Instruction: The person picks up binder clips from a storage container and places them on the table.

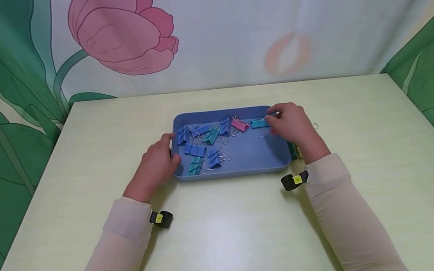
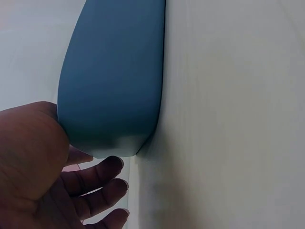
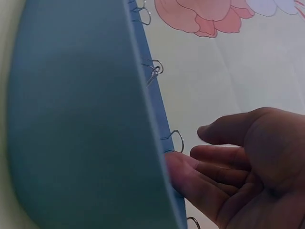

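The blue tray (image 1: pixel 253 151) sits on the surface (image 1: pixel 228 232), its floor partly covered by binder clips (image 1: pixel 213 157) in blue, teal and pink, several overlapping so that their bodies and wire handles are hard to separate. The left hand (image 1: pixel 154 166) is at the tray's left end. In its wrist view three fingers (image 2: pixel 102 196) are loosely bent and spaced apart below the corner, but the tray wall hides the thumb's tip, so whether they grip the rim cannot be told. The right hand (image 1: pixel 289 122) reaches over the right end, beside a teal clip (image 1: pixel 259 123). The right wrist view shows its fingers parted, one tip dipping behind the near wall by a wire loop (image 3: pixel 178 140); contact there is unclear, and that clip's body is hidden. Dark green and yellow items (image 1: pixel 293 150) beyond the tray's right end are mostly blocked by the right forearm.
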Motion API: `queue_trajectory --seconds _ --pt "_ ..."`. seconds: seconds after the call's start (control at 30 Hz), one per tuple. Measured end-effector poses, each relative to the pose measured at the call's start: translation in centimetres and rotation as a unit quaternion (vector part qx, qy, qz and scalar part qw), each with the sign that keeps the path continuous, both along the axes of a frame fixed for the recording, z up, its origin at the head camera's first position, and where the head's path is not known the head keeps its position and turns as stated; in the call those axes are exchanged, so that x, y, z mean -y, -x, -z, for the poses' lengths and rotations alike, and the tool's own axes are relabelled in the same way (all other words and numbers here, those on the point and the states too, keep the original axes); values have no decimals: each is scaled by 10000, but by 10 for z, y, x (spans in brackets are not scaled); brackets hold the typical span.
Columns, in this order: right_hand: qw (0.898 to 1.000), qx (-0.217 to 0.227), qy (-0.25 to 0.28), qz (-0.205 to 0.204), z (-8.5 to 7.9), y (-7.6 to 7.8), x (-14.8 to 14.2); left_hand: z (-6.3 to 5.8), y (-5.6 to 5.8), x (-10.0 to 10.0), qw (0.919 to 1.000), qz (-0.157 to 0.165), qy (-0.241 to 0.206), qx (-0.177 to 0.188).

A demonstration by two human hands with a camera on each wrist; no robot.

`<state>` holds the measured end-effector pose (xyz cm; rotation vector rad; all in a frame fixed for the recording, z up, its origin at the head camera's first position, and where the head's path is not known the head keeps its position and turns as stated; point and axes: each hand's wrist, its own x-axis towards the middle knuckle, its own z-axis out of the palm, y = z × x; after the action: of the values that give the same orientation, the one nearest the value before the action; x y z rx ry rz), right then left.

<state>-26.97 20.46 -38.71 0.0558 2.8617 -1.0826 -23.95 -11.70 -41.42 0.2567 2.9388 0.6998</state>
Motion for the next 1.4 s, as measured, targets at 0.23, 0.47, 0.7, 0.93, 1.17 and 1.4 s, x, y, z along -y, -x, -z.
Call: queue_trajectory --seconds 0.23,0.47,0.7,0.93,1.17,1.4 --pt "9993 100 -311 -161 6 5 3 2 -3 -2 10000 5 -13 -31" --pt "9988 -48 -494 -43 11 6 7 3 -4 -4 10000 37 -36 -56" --pt "9979 -190 -613 131 13 4 8 4 -3 -3 10000 35 -54 -50" --pt "9973 -478 -493 264 13 5 7 3 -1 -3 10000 18 -33 -14" --pt "9937 -1074 -113 314 9 3 7 3 0 -3 9999 -59 -32 111" --pt "9883 -1456 188 404 0 0 5 1 0 0 9998 -113 -26 155"
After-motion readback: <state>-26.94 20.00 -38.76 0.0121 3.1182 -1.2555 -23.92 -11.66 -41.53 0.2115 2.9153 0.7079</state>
